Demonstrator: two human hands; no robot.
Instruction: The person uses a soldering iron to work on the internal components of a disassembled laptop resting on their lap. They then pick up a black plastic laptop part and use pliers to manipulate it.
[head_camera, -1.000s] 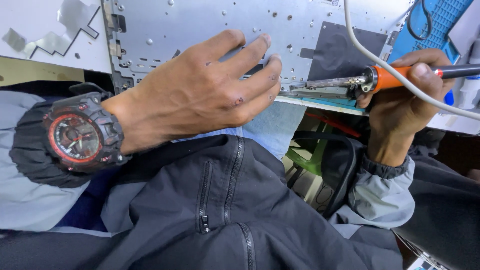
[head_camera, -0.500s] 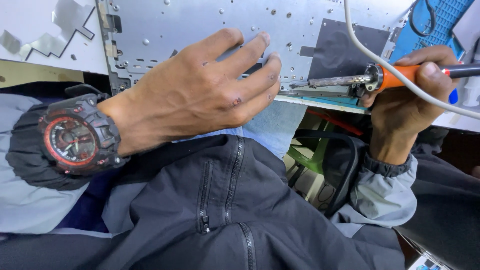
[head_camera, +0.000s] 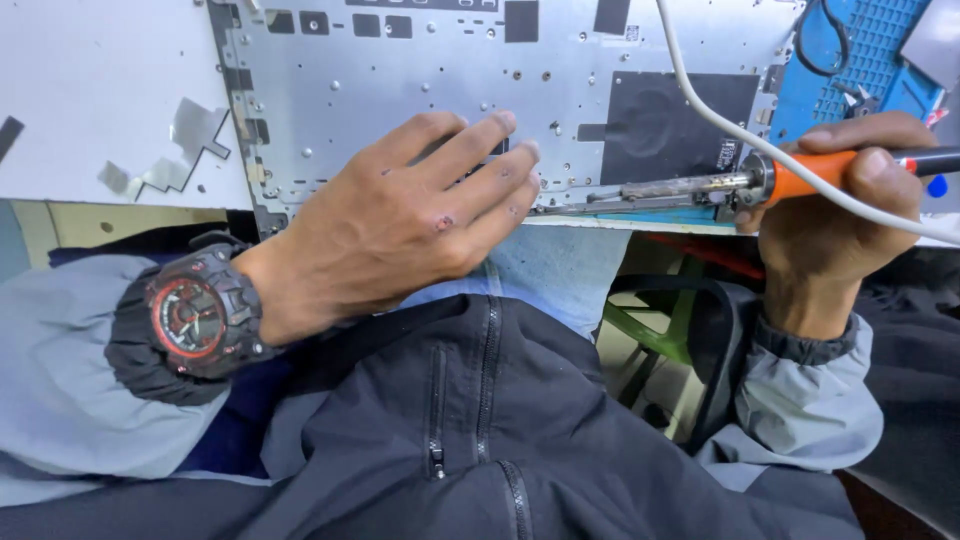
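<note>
While we leaned over the bench, our left hand (head_camera: 400, 225) lay flat on the near edge of the grey metal panel (head_camera: 400, 90), fingers (head_camera: 480, 160) straight and pressed close together, pointing toward 2 o'clock, thumb hidden underneath so we couldn't tell its grip. Our right hand (head_camera: 835, 215) at 3 o'clock was wrapped around the orange-and-black handle of the soldering iron (head_camera: 760, 180), fingers curled tight over it. The iron lay nearly level, its dirty metal shaft pointing toward 9 o'clock along the panel's lower edge, tip just beside our left fingertips; whether tip touched panel we couldn't tell. A white cable (head_camera: 720, 120) ran from 12 o'clock down across the panel and over the iron's handle toward 3 o'clock. A black square patch (head_camera: 670, 115) sat on the panel just above the shaft. A blue mat (head_camera: 870, 60) lay at 1 o'clock. A black-and-red wristwatch (head_camera: 195, 320) sat on our left wrist at 8 o'clock, dark jacket (head_camera: 480, 430) below at 6 o'clock.
</note>
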